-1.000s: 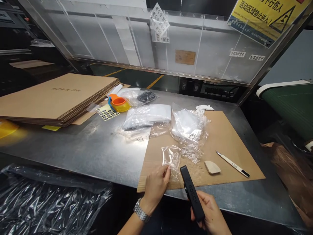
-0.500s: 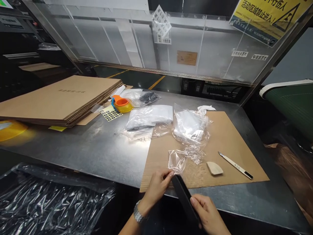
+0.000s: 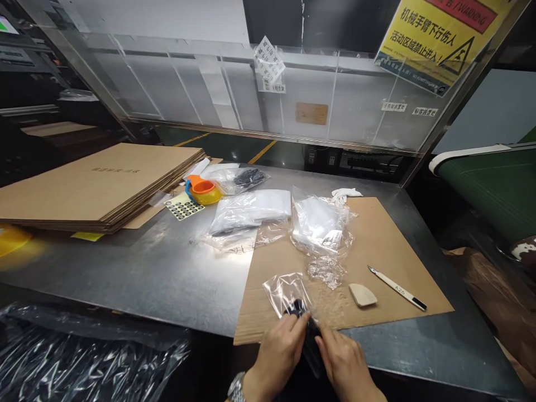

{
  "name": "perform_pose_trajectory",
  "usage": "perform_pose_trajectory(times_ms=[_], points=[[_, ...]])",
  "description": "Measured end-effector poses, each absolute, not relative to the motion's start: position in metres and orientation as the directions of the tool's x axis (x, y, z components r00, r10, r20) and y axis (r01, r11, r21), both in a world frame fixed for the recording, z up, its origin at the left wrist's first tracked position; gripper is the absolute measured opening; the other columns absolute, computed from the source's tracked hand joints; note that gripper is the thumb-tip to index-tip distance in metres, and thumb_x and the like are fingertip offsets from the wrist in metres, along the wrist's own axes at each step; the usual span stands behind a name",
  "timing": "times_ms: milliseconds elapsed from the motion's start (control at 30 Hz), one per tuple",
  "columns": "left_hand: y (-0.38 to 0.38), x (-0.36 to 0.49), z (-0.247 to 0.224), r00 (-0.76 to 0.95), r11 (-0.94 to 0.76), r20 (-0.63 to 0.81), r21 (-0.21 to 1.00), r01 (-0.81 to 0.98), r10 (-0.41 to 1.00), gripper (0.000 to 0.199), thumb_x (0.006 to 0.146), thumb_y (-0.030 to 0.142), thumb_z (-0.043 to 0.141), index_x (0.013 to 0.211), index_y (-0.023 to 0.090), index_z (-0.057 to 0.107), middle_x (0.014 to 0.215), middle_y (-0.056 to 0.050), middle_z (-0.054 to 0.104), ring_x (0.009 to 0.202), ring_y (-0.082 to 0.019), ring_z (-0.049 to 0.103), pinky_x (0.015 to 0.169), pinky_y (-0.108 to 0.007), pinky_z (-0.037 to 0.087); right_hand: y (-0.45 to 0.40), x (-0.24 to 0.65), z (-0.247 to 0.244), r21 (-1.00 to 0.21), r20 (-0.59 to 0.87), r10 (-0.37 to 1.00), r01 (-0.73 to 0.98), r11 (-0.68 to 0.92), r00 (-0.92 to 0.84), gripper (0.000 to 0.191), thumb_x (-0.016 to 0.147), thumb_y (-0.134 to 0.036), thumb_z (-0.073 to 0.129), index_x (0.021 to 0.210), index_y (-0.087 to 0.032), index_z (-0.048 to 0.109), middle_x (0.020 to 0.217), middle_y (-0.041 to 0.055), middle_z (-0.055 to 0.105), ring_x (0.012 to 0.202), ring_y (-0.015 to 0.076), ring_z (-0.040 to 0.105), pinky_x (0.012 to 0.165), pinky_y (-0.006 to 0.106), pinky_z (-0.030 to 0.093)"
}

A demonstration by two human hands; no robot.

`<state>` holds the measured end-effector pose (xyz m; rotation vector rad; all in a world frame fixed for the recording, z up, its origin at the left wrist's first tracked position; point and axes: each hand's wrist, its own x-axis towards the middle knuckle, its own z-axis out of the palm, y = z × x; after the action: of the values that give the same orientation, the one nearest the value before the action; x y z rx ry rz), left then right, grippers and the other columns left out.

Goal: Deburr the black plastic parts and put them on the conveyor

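In front of me a long black part [image 3: 310, 345] sits in a clear plastic bag [image 3: 281, 290], whose free end spreads over the cardboard's front edge. My left hand [image 3: 281, 347] is closed on the bag at the part's upper end. Along its right side my right hand [image 3: 344, 357] grips the part, fingers curled. The exact finger contact is partly hidden. To the right lie a beige wedge-shaped block [image 3: 363, 295] and a white craft knife [image 3: 397, 287] marked A26. Crumpled clear film [image 3: 326, 270] is just beyond the hands.
Two packs of clear bags, the left pack [image 3: 251, 209] and the right pack [image 3: 320, 223], lie behind a cardboard sheet [image 3: 393, 245]. A stack of cardboard [image 3: 104, 184], an orange-and-yellow tape dispenser [image 3: 204, 191] and a sticker sheet [image 3: 184, 206] stand left. A clear panel [image 3: 176, 84] crosses the back.
The black part has gone into the clear bag, its tip now showing under the film. My left hand has moved lower with its back up; my right hand has moved up along the part.
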<state>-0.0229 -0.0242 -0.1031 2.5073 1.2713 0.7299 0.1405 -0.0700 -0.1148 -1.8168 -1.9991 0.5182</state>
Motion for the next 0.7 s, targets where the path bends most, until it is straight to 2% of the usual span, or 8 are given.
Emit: perform_pose_trajectory(times_ms=[67,133,267,367,500,567,633,700], points=[[-0.028,-0.022,-0.096,0.562,-0.661,0.349,0.371,0.652,0.75,0.03,0.086,0.013,0.038,0.104,0.018,0.062,0.068,-0.004,0.064,0.059,-0.019,0.062,0.05,-0.028,0.049,-0.063,0.143,-0.107,-0.489,0.059,0.995,0.867,0.097,-0.078,0.045,0.095,-0.036,0.016,0.115,-0.015,0.051,0.072,0.0089,0.069,0.062,0.023,0.067,0.052,0.027,0.039],[-0.03,-0.021,-0.088,0.593,-0.707,0.389,0.324,0.629,0.705,0.03,0.086,0.012,0.038,0.105,0.016,0.061,0.067,-0.004,0.065,0.058,-0.019,0.062,0.048,-0.027,0.049,-0.056,0.145,-0.095,-0.411,0.056,0.997,0.909,0.076,-0.058,0.037,0.094,-0.026,0.023,0.12,-0.013,0.046,0.063,0.0047,0.068,0.054,0.0193,0.065,0.048,0.025,0.037],[-0.026,-0.017,-0.071,0.591,-0.738,0.453,0.299,0.605,0.667,0.029,0.085,0.011,0.037,0.103,0.014,0.061,0.064,-0.004,0.066,0.056,-0.019,0.064,0.046,-0.027,0.05,-0.044,0.142,-0.06,-0.214,0.054,0.997,0.974,0.072,-0.061,0.024,0.088,-0.018,0.037,0.084,-0.017,0.061,0.056,0.0057,0.066,0.05,0.0194,0.063,0.044,0.024,0.029],[-0.016,-0.011,-0.05,0.566,-0.691,0.397,0.368,0.623,0.722,0.03,0.084,0.01,0.038,0.1,0.016,0.062,0.071,-0.005,0.07,0.061,-0.019,0.067,0.052,-0.028,0.053,-0.035,0.145,-0.025,-0.208,0.083,0.992,0.972,0.111,-0.096,0.029,0.088,-0.02,0.04,0.067,-0.02,0.059,0.057,0.0041,0.066,0.051,0.0159,0.061,0.047,0.024,0.026],[-0.001,-0.004,-0.016,0.53,-0.61,0.309,0.492,0.621,0.79,0.027,0.086,0.015,0.04,0.096,0.022,0.064,0.079,-0.002,0.073,0.066,-0.018,0.069,0.057,-0.025,0.053,-0.03,0.17,0.02,-0.377,0.073,0.991,0.917,0.129,-0.109,0.034,0.087,-0.025,0.043,0.056,-0.018,0.052,0.055,-0.001,0.06,0.051,0.0094,0.052,0.05,0.022,0.026],[0.005,-0.002,-0.004,0.541,-0.631,0.337,0.524,0.572,0.771,0.025,0.086,0.018,0.042,0.094,0.024,0.065,0.079,0.0,0.074,0.066,-0.016,0.069,0.058,-0.022,0.053,-0.035,0.186,0.029,-0.57,0.025,0.993,0.815,0.108,-0.114,0.031,0.085,-0.026,0.046,0.055,-0.017,0.052,0.054,-0.0019,0.056,0.051,0.0083,0.048,0.05,0.021,0.027],[0.01,0.001,0.001,0.555,-0.68,0.405,0.541,0.495,0.726,0.023,0.085,0.022,0.045,0.095,0.027,0.065,0.079,0.002,0.075,0.065,-0.015,0.07,0.058,-0.019,0.053,-0.046,0.198,0.025,-0.836,-0.085,0.987,0.549,0.005,-0.14,0.032,0.082,-0.037,0.052,0.057,-0.017,0.054,0.051,-0.0032,0.053,0.046,0.0067,0.045,0.046,0.019,0.028],[0.014,0.007,0.0,0.57,-0.712,0.444,0.558,0.427,0.691,0.021,0.085,0.03,0.049,0.099,0.032,0.064,0.084,0.004,0.075,0.069,-0.015,0.07,0.059,-0.017,0.053,-0.058,0.202,0.009,-0.967,-0.184,0.979,0.194,-0.165,-0.084,0.045,0.079,-0.058,0.049,0.061,-0.017,0.054,0.047,-0.0047,0.049,0.037,0.0046,0.038,0.039,0.018,0.026]])
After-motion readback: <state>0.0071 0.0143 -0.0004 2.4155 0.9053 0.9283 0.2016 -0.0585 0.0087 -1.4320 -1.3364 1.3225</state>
